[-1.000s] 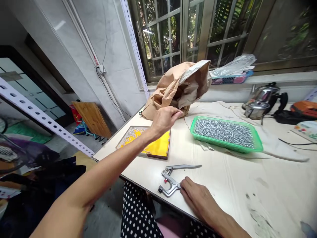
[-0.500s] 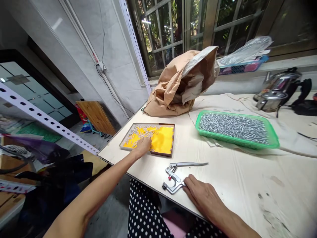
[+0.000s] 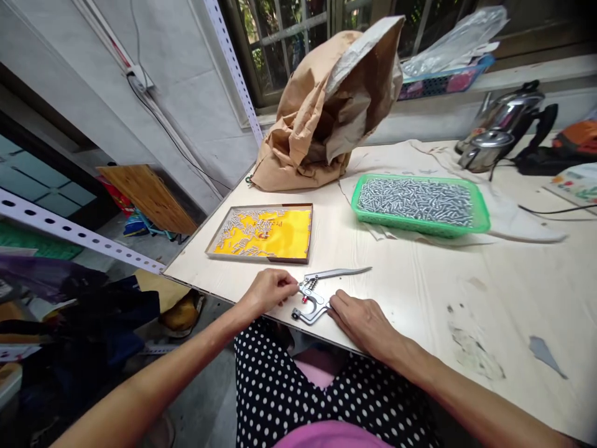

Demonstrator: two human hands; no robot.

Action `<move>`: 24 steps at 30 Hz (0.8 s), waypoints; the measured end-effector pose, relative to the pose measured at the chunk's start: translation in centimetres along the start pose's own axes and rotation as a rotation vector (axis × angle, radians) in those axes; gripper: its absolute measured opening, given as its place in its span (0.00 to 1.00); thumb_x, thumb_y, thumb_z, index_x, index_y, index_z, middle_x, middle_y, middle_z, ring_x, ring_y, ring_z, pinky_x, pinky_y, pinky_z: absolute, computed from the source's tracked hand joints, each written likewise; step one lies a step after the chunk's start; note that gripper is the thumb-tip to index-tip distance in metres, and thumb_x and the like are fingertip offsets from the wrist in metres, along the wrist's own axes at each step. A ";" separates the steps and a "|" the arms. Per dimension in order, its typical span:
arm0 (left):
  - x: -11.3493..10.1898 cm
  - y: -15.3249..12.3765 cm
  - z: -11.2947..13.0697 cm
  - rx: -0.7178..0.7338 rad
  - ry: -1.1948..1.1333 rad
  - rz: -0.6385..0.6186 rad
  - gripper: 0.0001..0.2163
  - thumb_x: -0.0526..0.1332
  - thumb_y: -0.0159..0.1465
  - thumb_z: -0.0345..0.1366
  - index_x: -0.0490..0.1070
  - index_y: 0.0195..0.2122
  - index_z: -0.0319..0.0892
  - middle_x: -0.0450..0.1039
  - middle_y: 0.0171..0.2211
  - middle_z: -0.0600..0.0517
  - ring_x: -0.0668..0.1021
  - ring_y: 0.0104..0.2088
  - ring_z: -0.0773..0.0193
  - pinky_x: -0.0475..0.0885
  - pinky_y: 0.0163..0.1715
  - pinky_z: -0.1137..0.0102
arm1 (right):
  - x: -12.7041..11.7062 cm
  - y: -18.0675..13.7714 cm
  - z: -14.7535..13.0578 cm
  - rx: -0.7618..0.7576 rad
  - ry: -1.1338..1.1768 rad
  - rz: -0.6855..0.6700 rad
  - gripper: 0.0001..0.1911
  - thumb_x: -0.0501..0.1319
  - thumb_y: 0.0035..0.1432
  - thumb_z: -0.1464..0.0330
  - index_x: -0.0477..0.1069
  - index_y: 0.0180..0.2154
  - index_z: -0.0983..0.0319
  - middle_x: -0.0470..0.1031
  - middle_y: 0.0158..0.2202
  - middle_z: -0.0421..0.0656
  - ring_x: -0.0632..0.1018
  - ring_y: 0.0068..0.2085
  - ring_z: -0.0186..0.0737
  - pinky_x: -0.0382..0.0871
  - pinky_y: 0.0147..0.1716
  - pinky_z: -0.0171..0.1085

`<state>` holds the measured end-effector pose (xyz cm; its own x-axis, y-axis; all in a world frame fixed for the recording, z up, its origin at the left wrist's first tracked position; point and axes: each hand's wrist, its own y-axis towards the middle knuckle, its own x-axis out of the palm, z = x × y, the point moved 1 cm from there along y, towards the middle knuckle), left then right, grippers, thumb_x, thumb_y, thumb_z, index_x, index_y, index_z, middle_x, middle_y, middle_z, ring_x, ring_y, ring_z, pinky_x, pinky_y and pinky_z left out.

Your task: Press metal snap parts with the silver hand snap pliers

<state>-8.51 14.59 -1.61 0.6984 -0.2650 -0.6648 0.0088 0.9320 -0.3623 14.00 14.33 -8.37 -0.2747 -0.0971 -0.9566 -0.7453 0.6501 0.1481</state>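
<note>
Metal hand pliers (image 3: 321, 289) with a spring and a red tip lie near the front edge of the pale wooden table (image 3: 420, 292). My left hand (image 3: 268, 291) is pinched closed right at the pliers' jaw; what it holds is too small to make out. My right hand (image 3: 361, 320) rests on the table with its fingertips against the lower handle. Behind them sits a shallow framed tray (image 3: 262, 233) with a yellow lining and several small metal pieces.
A green plastic basket (image 3: 420, 202) full of small metal parts stands on a white cloth mid-table. A crumpled brown paper sack (image 3: 326, 112) sits at the back. A steel kettle (image 3: 499, 127) is at the far right. Perforated shelf rails (image 3: 69, 230) run on the left.
My left hand went from the paper sack to the yellow tray, then back to the pliers' jaw, now pinched. The right hand stayed on the pliers handle. The view tilted down.
</note>
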 end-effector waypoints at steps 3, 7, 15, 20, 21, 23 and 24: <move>2.1 -1.4 -0.9 -0.079 -0.091 -0.015 0.08 0.62 0.58 0.36 0.77 0.32 0.37 0.71 0.20 0.55 0.71 0.20 0.69 0.64 0.20 0.77 | 0.3 -0.1 0.0 -0.020 -0.039 0.017 0.05 0.53 0.68 0.70 0.64 0.37 0.61 0.71 0.35 0.40 0.74 0.32 0.37 0.52 0.24 0.37; 2.9 -2.0 -1.6 -0.043 -0.016 0.050 0.09 0.62 0.58 0.38 0.77 0.30 0.38 0.74 0.24 0.54 0.73 0.23 0.68 0.64 0.24 0.76 | 0.8 -0.2 0.1 -0.044 -0.062 0.064 0.07 0.52 0.70 0.69 0.65 0.37 0.61 0.71 0.33 0.40 0.73 0.31 0.36 0.51 0.24 0.36; 3.0 -1.8 -0.9 -0.057 0.133 0.019 0.09 0.61 0.57 0.37 0.78 0.30 0.37 0.74 0.24 0.53 0.73 0.25 0.66 0.65 0.26 0.75 | 0.6 0.0 0.1 -0.025 -0.049 0.022 0.05 0.54 0.69 0.69 0.65 0.38 0.62 0.71 0.35 0.41 0.74 0.32 0.36 0.51 0.23 0.36; 3.0 -0.8 -1.0 -0.181 0.087 -0.131 0.10 0.59 0.56 0.37 0.75 0.26 0.36 0.66 0.17 0.57 0.68 0.18 0.69 0.63 0.20 0.75 | 0.5 0.0 0.0 0.004 -0.065 0.002 0.04 0.55 0.69 0.68 0.65 0.39 0.62 0.71 0.36 0.41 0.75 0.33 0.38 0.50 0.22 0.37; 2.9 -0.6 -1.1 -0.209 0.060 -0.171 0.10 0.59 0.56 0.38 0.73 0.25 0.37 0.65 0.16 0.57 0.68 0.17 0.69 0.63 0.20 0.75 | 0.5 0.1 -0.1 0.004 -0.069 -0.005 0.04 0.54 0.69 0.68 0.65 0.39 0.62 0.71 0.36 0.41 0.75 0.33 0.38 0.50 0.22 0.37; 2.7 -0.3 -1.2 -0.255 0.002 -0.244 0.10 0.61 0.54 0.40 0.71 0.23 0.37 0.64 0.16 0.58 0.68 0.17 0.69 0.64 0.19 0.75 | 0.4 0.1 -0.2 0.006 -0.078 -0.026 0.05 0.54 0.69 0.68 0.65 0.39 0.61 0.71 0.36 0.41 0.75 0.33 0.38 0.51 0.22 0.37; 2.7 -0.2 -1.2 -0.270 -0.024 -0.270 0.11 0.62 0.53 0.41 0.70 0.22 0.38 0.63 0.16 0.58 0.68 0.17 0.70 0.64 0.19 0.75 | 0.3 0.2 -0.3 0.010 -0.079 -0.040 0.05 0.53 0.69 0.68 0.65 0.40 0.61 0.71 0.37 0.42 0.75 0.33 0.38 0.51 0.22 0.37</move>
<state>-7.48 13.45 -4.08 0.7136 -0.4833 -0.5072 0.0085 0.7299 -0.6835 13.63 14.21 -8.60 -0.1961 -0.0635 -0.9785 -0.7486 0.6542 0.1076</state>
